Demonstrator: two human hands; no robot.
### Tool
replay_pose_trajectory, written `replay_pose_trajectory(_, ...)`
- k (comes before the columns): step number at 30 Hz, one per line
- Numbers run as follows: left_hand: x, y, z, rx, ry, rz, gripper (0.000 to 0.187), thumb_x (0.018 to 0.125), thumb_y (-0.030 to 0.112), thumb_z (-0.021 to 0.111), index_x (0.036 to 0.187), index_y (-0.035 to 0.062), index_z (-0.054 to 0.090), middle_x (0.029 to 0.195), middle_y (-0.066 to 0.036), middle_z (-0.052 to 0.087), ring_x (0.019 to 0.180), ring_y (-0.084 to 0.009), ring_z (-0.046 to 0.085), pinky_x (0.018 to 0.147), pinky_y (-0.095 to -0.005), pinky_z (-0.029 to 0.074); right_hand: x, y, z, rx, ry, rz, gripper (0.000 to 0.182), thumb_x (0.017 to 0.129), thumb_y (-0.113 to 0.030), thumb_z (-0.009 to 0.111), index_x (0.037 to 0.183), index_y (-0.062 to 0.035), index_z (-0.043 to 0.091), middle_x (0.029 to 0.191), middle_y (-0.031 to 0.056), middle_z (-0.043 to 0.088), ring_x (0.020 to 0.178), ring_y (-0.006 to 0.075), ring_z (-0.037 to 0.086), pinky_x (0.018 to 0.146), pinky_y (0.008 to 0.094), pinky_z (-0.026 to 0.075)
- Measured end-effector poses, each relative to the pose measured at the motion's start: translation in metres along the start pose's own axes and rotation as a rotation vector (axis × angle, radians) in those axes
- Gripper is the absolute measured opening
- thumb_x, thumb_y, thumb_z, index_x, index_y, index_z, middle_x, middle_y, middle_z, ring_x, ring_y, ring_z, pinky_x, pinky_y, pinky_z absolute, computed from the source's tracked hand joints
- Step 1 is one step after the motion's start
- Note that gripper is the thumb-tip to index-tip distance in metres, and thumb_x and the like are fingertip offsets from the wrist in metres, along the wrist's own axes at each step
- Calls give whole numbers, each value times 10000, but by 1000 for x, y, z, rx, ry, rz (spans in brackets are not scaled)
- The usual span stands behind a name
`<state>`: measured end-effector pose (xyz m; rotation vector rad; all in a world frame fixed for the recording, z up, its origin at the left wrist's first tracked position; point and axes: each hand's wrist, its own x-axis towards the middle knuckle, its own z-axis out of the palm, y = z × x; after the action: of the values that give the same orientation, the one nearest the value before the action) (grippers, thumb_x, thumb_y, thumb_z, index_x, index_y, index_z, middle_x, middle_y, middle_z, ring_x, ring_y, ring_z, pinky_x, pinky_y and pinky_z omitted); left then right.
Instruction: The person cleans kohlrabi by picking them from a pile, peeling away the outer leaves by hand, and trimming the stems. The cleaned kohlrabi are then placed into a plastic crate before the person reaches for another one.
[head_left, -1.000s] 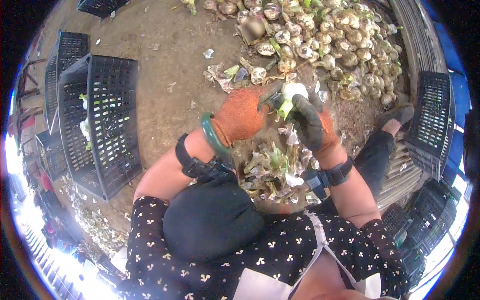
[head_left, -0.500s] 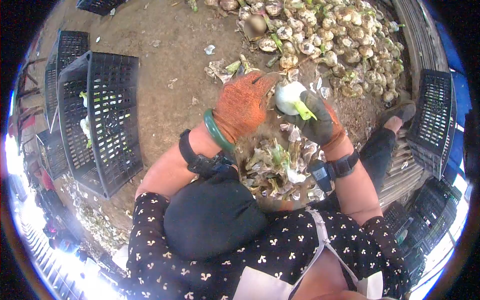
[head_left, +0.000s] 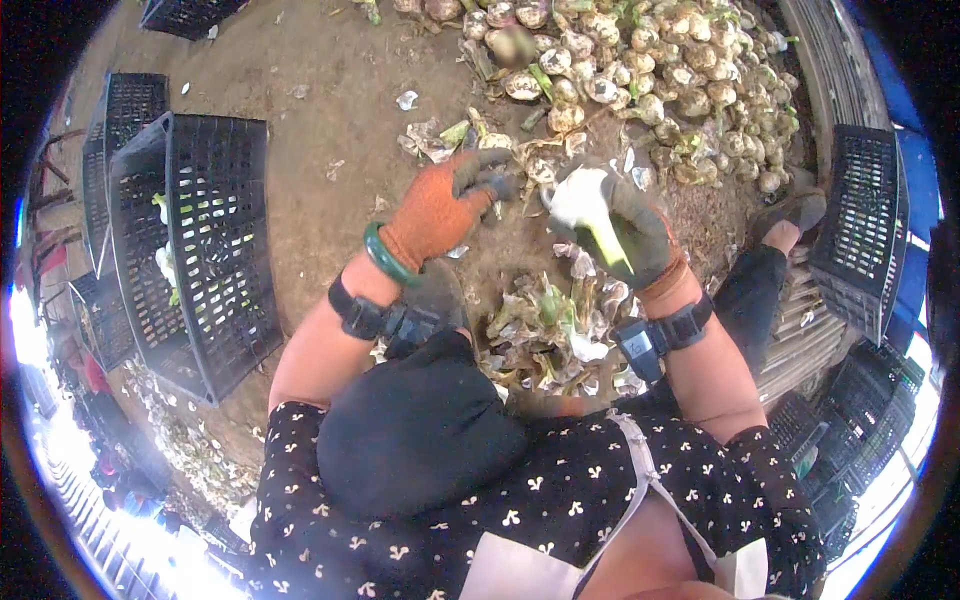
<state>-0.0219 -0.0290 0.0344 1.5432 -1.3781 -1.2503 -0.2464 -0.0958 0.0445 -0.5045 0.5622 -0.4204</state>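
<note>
In the head view, the left hand (head_left: 440, 208) hovered beside the bulb (head_left: 581, 198), its gloved fingers partly spread and apart from it. The right hand (head_left: 642, 232) had its fingers curled round the bulb, green stem angled down. Peelings (head_left: 548, 325) lay below; dirty bulbs (head_left: 705, 75) were heaped beyond, and a crate (head_left: 222, 250) stood left.

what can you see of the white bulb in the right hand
The white bulb is rounded and smooth-looking, bright white and overexposed on top, without the brownish skins seen on many in the pile. A thick pale-green stem slants back toward the wearer. The gloved right hand grips it above the ground; the left hand is apart from it. Its underside is hidden by the glove.
</note>
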Motion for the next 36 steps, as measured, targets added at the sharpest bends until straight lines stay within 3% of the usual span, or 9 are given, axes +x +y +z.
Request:
replay_pose_trajectory(2, -6, 18, 3, -185, -74, -223, 420, 805, 96, 535, 1220, 55, 484, 987, -85, 629, 853, -124, 567, 766, -290, 467, 6, 5, -10, 69, 81, -85, 430, 896, -323, 462, 1201, -19, 459, 1097, 97, 568, 951, 196, 565, 819, 310, 457)
replay_pose_trajectory(5, -5, 18, 9, 93, -77, 106, 461, 802, 117, 546, 1250, 62, 452, 922, -89, 641, 813, -142, 581, 738, -302, 472, 7, 5, 10, 56, 115, -125, 418, 906, -322, 443, 1201, -27, 458, 1102, 94, 565, 974, 182, 552, 805, 283, 456)
replay_pose_trajectory(13, 1, 21, 21, 99, 56, 100, 410, 761, 140, 578, 1164, 92, 518, 935, -118, 629, 819, -227, 604, 759, -325, 467, 5, 11, -7, 15, 113, -56, 410, 902, -322, 451, 1185, -26, 469, 1085, 94, 572, 958, 178, 558, 805, 269, 454)
replay_pose_trajectory(15, 1, 21, 20, 85, 121, 116, 379, 748, 147, 589, 1122, 96, 548, 947, -119, 625, 823, -237, 603, 754, -335, 468, 8, 18, -14, -717, 283, -228, 393, 890, -292, 472, 1169, -15, 484, 1073, 94, 579, 934, 174, 574, 805, 278, 464)
replay_pose_trajectory(16, 0, 23, 17, 154, 91, 92, 336, 739, 153, 595, 1069, 98, 571, 949, -126, 619, 823, -260, 601, 745, -349, 471, 7, 16, -9, -716, 283, -227, 393, 890, -292, 472, 1169, -15, 484, 1073, 94, 579, 934, 174, 574, 805, 278, 464)
replay_pose_trajectory(18, -2, 23, 16, 224, 61, 66, 294, 730, 159, 601, 1017, 99, 593, 951, -133, 613, 824, -284, 599, 737, -363, 473, 2, 6, 9, -60, 166, 17, 395, 859, -250, 518, 1164, 0, 491, 1078, 99, 581, 927, 181, 585, 816, 294, 470)
replay_pose_trajectory(29, -1, 24, 17, 596, 176, 380, 247, 687, 142, 617, 926, 90, 581, 883, -126, 607, 789, -319, 591, 680, -397, 485, -7, -19, 10, -465, -41, 309, 485, 770, -221, 637, 1175, 3, 493, 984, 70, 614, 882, 138, 571, 774, 265, 464)
replay_pose_trajectory(32, 6, 15, 9, 697, 259, 308, 238, 699, 163, 611, 924, 92, 580, 879, -118, 610, 767, -316, 595, 662, -394, 489, -12, -7, 16, -525, -136, 330, 623, 716, -152, 619, 1258, 54, 390, 1022, 89, 582, 890, 126, 556, 822, 262, 436)
replay_pose_trajectory(36, 11, -22, 6, 575, 80, -38, 422, 753, 165, 540, 1167, 87, 503, 1123, -222, 517, 1047, -380, 490, 891, -417, 408, -9, 0, 27, -498, -37, 207, 616, 759, -184, 616, 1275, 38, 361, 1030, 87, 575, 957, 164, 555, 858, 292, 440)
